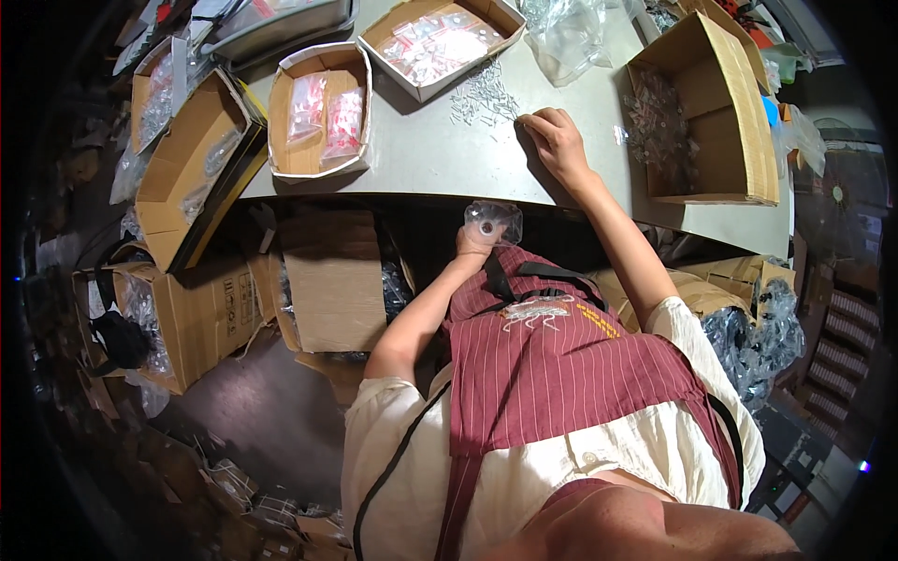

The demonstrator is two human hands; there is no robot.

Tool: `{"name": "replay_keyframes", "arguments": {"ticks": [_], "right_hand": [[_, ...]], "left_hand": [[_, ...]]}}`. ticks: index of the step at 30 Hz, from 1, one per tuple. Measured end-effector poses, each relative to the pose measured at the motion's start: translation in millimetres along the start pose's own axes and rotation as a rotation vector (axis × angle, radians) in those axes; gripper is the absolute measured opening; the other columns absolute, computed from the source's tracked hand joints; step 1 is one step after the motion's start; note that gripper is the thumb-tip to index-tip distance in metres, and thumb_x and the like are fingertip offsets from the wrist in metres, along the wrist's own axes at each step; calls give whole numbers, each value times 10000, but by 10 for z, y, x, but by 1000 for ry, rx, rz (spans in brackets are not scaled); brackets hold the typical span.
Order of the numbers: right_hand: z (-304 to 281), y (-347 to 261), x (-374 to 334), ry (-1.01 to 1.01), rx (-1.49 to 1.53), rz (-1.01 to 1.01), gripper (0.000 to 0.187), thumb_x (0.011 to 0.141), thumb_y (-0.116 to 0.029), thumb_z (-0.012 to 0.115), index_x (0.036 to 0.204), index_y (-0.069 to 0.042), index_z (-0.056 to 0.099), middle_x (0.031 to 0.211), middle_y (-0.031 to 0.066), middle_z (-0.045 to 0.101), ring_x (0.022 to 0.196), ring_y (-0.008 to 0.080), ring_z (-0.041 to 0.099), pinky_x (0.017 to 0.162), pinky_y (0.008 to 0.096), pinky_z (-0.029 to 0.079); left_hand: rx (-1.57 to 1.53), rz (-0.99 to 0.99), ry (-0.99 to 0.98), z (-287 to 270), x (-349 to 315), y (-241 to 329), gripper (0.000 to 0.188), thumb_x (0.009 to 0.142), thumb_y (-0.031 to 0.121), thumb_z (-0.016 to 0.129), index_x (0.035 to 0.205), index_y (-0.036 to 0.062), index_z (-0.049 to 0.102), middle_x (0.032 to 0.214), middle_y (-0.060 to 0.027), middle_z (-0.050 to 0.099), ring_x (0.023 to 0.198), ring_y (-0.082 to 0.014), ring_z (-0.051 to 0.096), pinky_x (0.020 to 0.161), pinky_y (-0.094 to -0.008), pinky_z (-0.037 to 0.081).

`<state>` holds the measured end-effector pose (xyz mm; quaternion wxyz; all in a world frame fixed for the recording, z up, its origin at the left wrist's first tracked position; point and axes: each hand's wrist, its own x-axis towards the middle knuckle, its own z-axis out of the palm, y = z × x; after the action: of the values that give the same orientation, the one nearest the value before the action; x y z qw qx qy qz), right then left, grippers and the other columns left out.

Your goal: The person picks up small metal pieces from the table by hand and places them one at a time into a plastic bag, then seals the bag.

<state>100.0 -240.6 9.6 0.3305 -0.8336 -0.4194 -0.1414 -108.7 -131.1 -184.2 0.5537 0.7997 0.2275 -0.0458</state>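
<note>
My left hand (473, 242) is closed on a small clear plastic bag (506, 221) at the table's front edge. Inside the bag lies a round, ring-like part with a dark centre. Over the metal table (421, 159), my right hand (556, 142) has its fingers drawn together, with the tips close to the tabletop. Whatever they may pinch is too small to make out. Just left of those fingertips, a loose pile of small screw-like metal pieces (484, 95) is spread on the table.
Behind the pile stands a box of small filled bags (436, 45). A white-edged tray (280, 112) with red-and-clear packets sits left of it. At right, an open carton (730, 122) lies on its side with small bagged parts. Clear plastic (569, 42) lies at the back.
</note>
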Motion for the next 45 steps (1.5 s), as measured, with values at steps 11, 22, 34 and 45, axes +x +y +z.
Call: {"name": "replay_keyframes", "arguments": {"ticks": [11,22,34,45], "right_hand": [[15,-77,-85,-56,46,-1,184,846,1,686,1014,-59,730,964,107,676,915,316,626,802,395,528],[84,-71,-115,6,57,63,393,797,92,603,1124,-81,737,1026,127,659,957,320,596,846,402,503],[78,-165,-127,-20,90,47,360,799,102,580,1083,-69,721,1048,116,665,972,325,589,869,400,499],[167,-299,-79,-71,41,-53,310,817,36,638,1096,-66,726,1091,119,683,1006,322,639,847,399,542]], "left_hand": [[42,84,65,-12,-37,113,307,826,362,784,794,57,763,765,-111,740,711,-273,722,645,-381,556],[74,23,25,34,20,25,334,849,391,731,752,72,757,727,-92,734,687,-259,720,621,-381,550],[71,21,44,-5,-7,71,387,782,439,800,860,62,765,839,-160,748,785,-330,739,671,-410,585],[46,-48,-31,-49,-5,108,349,794,394,783,850,50,758,813,-151,746,774,-327,740,676,-410,586]]}}
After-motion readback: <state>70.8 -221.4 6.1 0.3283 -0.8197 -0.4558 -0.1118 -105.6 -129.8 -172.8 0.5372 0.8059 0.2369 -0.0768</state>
